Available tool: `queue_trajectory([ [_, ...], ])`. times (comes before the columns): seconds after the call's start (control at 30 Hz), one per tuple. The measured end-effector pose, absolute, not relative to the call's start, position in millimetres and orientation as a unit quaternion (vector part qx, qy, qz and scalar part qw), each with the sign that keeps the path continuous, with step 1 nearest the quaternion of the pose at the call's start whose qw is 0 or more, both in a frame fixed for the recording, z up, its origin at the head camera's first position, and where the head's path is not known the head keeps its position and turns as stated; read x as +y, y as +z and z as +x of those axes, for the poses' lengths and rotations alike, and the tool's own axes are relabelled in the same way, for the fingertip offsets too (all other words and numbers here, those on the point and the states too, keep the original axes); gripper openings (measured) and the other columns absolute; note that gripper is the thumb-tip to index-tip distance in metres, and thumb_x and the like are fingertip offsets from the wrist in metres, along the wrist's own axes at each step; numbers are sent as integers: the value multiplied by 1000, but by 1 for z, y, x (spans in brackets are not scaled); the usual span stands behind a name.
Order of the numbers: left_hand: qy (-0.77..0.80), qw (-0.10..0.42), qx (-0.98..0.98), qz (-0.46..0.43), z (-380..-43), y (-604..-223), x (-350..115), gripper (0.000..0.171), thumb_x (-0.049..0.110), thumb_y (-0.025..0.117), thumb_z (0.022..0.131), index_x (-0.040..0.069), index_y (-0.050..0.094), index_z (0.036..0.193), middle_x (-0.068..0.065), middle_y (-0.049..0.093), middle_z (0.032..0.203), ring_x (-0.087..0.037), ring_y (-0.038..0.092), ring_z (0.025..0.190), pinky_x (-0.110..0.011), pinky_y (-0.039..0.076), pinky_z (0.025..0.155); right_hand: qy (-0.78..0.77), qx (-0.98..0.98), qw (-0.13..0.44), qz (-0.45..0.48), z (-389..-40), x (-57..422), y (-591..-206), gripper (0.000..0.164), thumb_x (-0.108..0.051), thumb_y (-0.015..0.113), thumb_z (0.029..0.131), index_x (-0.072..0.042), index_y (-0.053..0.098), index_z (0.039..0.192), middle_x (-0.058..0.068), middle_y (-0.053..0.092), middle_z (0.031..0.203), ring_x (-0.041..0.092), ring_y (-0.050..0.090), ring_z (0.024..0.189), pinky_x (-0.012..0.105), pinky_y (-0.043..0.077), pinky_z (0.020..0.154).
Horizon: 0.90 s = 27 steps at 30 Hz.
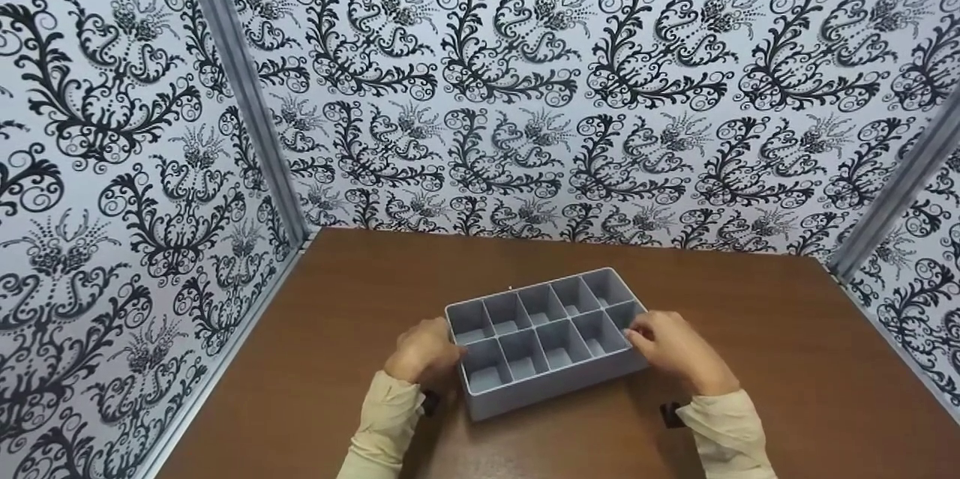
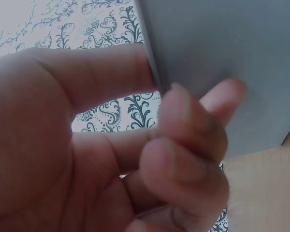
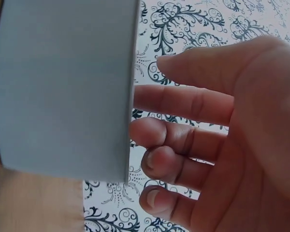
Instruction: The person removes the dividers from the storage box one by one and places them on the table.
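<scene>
A grey box (image 1: 555,381) with two rows of square compartments stands at an angle over the wooden table, its right end farther back. The compartments that show have bare floors. My left hand (image 1: 426,350) grips the box's left end; in the left wrist view its thumb (image 2: 111,70) passes behind the rim while a fingertip (image 2: 227,99) lies against the outer wall. At the right end is my right hand (image 1: 675,348). Its index finger (image 3: 183,102) reaches straight behind the rim in the right wrist view, and the thumb (image 3: 198,67) stays apart from the wall.
The brown table (image 1: 322,299) meets a patterned back wall (image 1: 525,89). Grey posts (image 1: 244,89) mark the corners, with patterned side walls at left and right. Small black devices (image 1: 673,414) sit at both wrists, beside the cream sleeves (image 1: 724,434).
</scene>
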State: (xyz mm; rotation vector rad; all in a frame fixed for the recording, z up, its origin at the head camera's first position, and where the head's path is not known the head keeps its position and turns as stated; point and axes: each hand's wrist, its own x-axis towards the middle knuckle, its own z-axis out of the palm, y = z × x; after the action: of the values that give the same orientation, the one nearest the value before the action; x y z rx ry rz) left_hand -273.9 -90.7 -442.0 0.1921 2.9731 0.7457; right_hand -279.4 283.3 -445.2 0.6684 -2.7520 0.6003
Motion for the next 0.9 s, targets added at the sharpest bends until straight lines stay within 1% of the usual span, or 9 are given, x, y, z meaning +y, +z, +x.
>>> queue_trajectory([
  [0.1, 246, 32, 967, 63, -273, -441, -91, 19, 24, 73, 81, 9, 64, 76, -12, 71, 84, -32, 68, 82, -51, 52, 71, 214, -940, 124, 234, -287, 279, -443, 9, -10, 69, 89, -9, 70, 80, -5, 61, 69, 8, 54, 63, 29, 46, 58],
  [0.33, 241, 39, 967, 76, -270, -441, -91, 21, 26, 70, 83, 10, 62, 73, -9, 68, 79, -28, 66, 77, -50, 51, 68, 218, -940, 100, 241, -298, 274, -441, 4, -9, 69, 86, -7, 72, 83, -2, 66, 74, 10, 56, 66, 31, 47, 60],
  [0.5, 252, 42, 964, 77, -269, -443, -90, 18, 24, 69, 81, 11, 61, 71, -5, 65, 75, -25, 62, 72, -49, 51, 68, 229, -943, 78, 227, -302, 273, -443, 5, -9, 70, 86, -4, 71, 86, 0, 67, 74, 11, 58, 66, 30, 49, 60],
  [0.7, 255, 47, 963, 72, -269, -444, -90, 18, 24, 68, 82, 12, 61, 71, -4, 63, 73, -23, 58, 68, -48, 50, 67, 238, -946, 49, 214, -307, 270, -446, 6, -7, 71, 85, -3, 69, 89, 2, 66, 72, 12, 58, 62, 30, 50, 56],
  [0.9, 255, 52, 963, 68, -270, -442, -92, 19, 25, 68, 83, 12, 61, 71, -4, 64, 74, -23, 58, 70, -49, 51, 68, 234, -949, 50, 207, -312, 264, -449, 7, -5, 73, 81, -1, 70, 87, 4, 68, 72, 14, 59, 62, 32, 51, 57],
])
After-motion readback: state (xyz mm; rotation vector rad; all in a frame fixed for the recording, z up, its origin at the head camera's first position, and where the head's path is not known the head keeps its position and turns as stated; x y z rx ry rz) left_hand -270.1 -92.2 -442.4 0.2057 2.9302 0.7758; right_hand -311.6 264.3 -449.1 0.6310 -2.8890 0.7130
